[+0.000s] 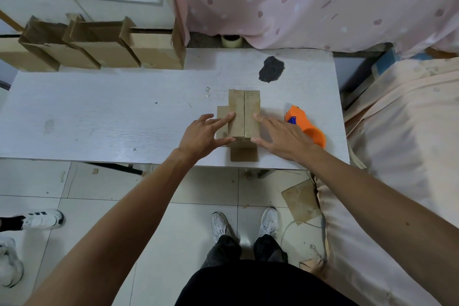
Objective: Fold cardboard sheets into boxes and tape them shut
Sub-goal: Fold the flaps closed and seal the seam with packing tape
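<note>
A small brown cardboard box (244, 110) stands on the white table (99, 117), its two top flaps meeting in a centre seam. A loose flap lies flat at its left and another at its near end. My left hand (202, 135) rests against the box's left side, fingers straight, thumb at the near corner. My right hand (280, 138) touches the right side in the same way, fingers straight. An orange tape dispenser (306, 124) lies on the table just right of my right hand.
Several folded cardboard boxes (99, 47) stand in a row at the table's far left. A tape roll (231, 41) sits behind the table. A dark patch (271, 69) marks the tabletop. A bed (397, 156) borders the right; another person's shoes (37, 220) show on the floor at left.
</note>
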